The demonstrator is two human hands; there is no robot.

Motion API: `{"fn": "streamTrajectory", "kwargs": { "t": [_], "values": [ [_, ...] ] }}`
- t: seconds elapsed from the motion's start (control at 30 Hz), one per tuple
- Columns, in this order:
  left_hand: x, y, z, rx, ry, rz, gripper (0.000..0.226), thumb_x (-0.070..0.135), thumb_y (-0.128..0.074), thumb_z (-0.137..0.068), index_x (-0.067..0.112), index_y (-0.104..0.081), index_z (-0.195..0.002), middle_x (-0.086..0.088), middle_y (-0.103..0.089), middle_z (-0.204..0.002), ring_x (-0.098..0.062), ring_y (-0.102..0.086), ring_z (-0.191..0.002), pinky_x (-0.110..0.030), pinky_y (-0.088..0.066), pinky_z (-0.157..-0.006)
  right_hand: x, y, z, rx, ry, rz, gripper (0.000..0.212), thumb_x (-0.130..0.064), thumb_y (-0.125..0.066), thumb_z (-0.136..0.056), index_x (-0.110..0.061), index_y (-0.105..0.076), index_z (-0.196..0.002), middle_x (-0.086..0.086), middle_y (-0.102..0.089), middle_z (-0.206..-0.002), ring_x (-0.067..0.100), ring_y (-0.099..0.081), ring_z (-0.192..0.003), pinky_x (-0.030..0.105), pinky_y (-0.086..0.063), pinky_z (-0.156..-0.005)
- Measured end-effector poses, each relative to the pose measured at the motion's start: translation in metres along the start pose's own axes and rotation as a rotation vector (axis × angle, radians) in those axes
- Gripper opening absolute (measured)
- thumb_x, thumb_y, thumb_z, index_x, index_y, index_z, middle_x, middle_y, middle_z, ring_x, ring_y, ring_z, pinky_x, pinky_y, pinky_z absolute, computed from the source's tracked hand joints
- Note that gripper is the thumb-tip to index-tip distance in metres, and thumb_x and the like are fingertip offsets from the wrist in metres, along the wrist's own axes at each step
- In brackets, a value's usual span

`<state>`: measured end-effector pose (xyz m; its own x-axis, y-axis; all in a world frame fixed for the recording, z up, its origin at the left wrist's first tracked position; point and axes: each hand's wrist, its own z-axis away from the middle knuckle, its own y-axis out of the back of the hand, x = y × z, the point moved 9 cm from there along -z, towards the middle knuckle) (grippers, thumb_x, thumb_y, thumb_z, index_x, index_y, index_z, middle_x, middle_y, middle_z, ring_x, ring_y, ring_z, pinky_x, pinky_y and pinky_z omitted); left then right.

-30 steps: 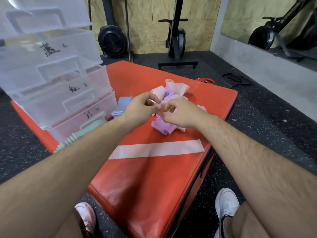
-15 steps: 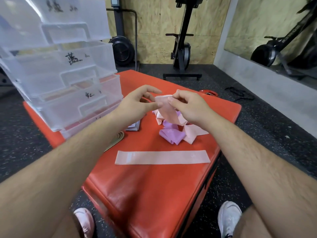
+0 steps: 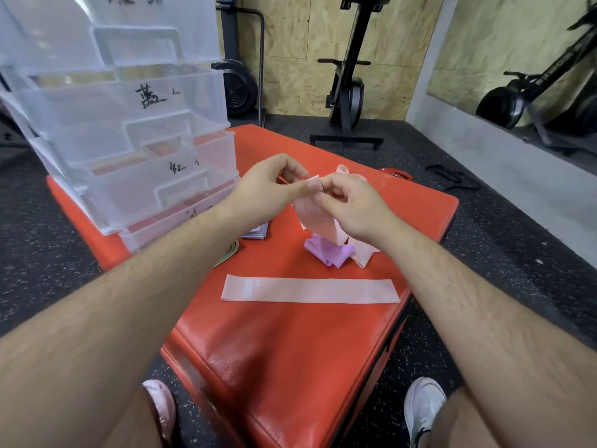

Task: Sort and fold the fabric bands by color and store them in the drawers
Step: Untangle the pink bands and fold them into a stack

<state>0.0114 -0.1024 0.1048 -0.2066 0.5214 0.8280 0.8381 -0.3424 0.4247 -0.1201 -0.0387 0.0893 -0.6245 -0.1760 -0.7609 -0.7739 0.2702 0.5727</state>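
A pink fabric band (image 3: 315,218) hangs above the red mat (image 3: 290,350), held at its top edge. My left hand (image 3: 268,189) and my right hand (image 3: 352,205) both pinch that edge, fingertips almost meeting. Below them lies a small heap with a purple band (image 3: 326,253) and more pink bands (image 3: 363,255). Another pink band (image 3: 310,291) lies flat and straight on the mat nearer to me. A clear plastic drawer unit (image 3: 129,130) with handwritten labels stands on the mat's left side.
Folded blue bands (image 3: 256,232) and a green band (image 3: 229,252) lie by the foot of the drawers, partly hidden by my left forearm. Exercise machines (image 3: 349,92) stand against the plywood wall behind. My shoes are on the black floor below the mat.
Both hands lifted a pink band out of the heap and have come closer together at its top edge. The view tilted up, so the drawers look larger.
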Motion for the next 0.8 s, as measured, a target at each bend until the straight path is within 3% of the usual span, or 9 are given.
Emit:
{"fn": "streamTrajectory", "kwargs": {
  "t": [0.1, 0.23, 0.33, 0.43, 0.53, 0.7, 0.8],
  "values": [
    [0.003, 0.001, 0.001, 0.014, -0.026, -0.074, 0.013, 0.032, -0.073, -0.087, 0.019, -0.069, -0.087, 0.003, -0.069, -0.079, -0.005, -0.058, -0.065, -0.029, -0.05, -0.064, -0.004, -0.006, 0.0, -0.014, 0.011, -0.035, 0.007, -0.017, -0.065, -0.095, -0.016, -0.067, -0.102, -0.004, -0.069, -0.084, 0.01, -0.062, -0.078, 0.032, -0.051, -0.085],
    [0.002, 0.02, 0.0, 0.126, -0.002, -0.015, 0.012, 0.03, -0.072, -0.089, 0.02, -0.068, -0.084, 0.009, -0.062, -0.072, -0.008, -0.056, -0.063, -0.03, -0.05, -0.063, 0.004, -0.01, -0.001, -0.056, -0.028, -0.016, 0.017, -0.013, -0.071, -0.088, -0.014, -0.065, -0.104, 0.004, -0.072, -0.099, 0.02, -0.069, -0.093, 0.032, -0.055, -0.084],
    [-0.003, 0.036, 0.001, 0.187, 0.054, 0.097, 0.016, 0.027, -0.069, -0.091, 0.012, -0.066, -0.088, 0.0, -0.061, -0.076, -0.01, -0.056, -0.061, -0.024, -0.048, -0.055, 0.015, -0.009, 0.0, -0.061, -0.047, 0.178, 0.014, -0.019, -0.072, -0.087, -0.012, -0.062, -0.092, 0.007, -0.066, -0.089, 0.015, -0.06, -0.077, 0.03, -0.047, -0.07],
    [-0.018, 0.055, 0.001, 0.242, 0.132, 0.223, 0.02, 0.025, -0.068, -0.092, 0.005, -0.065, -0.093, -0.007, -0.064, -0.082, -0.014, -0.06, -0.067, -0.026, -0.051, -0.058, 0.03, -0.009, 0.002, -0.096, -0.077, 0.357, 0.021, -0.023, -0.069, -0.089, -0.02, -0.051, -0.079, -0.004, -0.054, -0.075, 0.011, -0.049, -0.067, 0.029, -0.034, -0.058],
    [-0.035, 0.073, 0.003, 0.283, 0.196, 0.275, 0.022, 0.026, -0.068, -0.092, 0.004, -0.066, -0.095, -0.009, -0.066, -0.086, -0.017, -0.062, -0.072, -0.026, -0.052, -0.06, 0.047, -0.004, 0.003, -0.115, -0.12, 0.427, 0.008, -0.02, -0.066, -0.091, -0.019, -0.058, -0.091, -0.005, -0.061, -0.084, 0.017, -0.057, -0.078, 0.029, -0.039, -0.06],
    [-0.059, 0.093, 0.014, 0.337, 0.304, 0.284, 0.02, 0.022, -0.071, -0.09, 0.02, -0.062, -0.072, 0.007, -0.065, -0.066, -0.012, -0.061, -0.06, -0.029, -0.053, -0.06, 0.066, 0.027, 0.006, -0.101, -0.17, 0.473, 0.009, -0.026, -0.068, -0.089, -0.024, -0.063, -0.096, -0.008, -0.062, -0.088, 0.015, -0.057, -0.08, 0.028, -0.04, -0.064],
    [-0.073, 0.101, 0.023, 0.328, 0.356, 0.229, 0.016, 0.02, -0.072, -0.089, 0.016, -0.062, -0.078, -0.002, -0.066, -0.074, -0.015, -0.062, -0.064, -0.028, -0.052, -0.057, 0.075, 0.055, 0.013, -0.063, -0.208, 0.437, 0.009, -0.022, -0.07, -0.087, -0.024, -0.067, -0.095, -0.008, -0.064, -0.09, 0.013, -0.058, -0.08, 0.029, -0.044, -0.066]
  ]
}}
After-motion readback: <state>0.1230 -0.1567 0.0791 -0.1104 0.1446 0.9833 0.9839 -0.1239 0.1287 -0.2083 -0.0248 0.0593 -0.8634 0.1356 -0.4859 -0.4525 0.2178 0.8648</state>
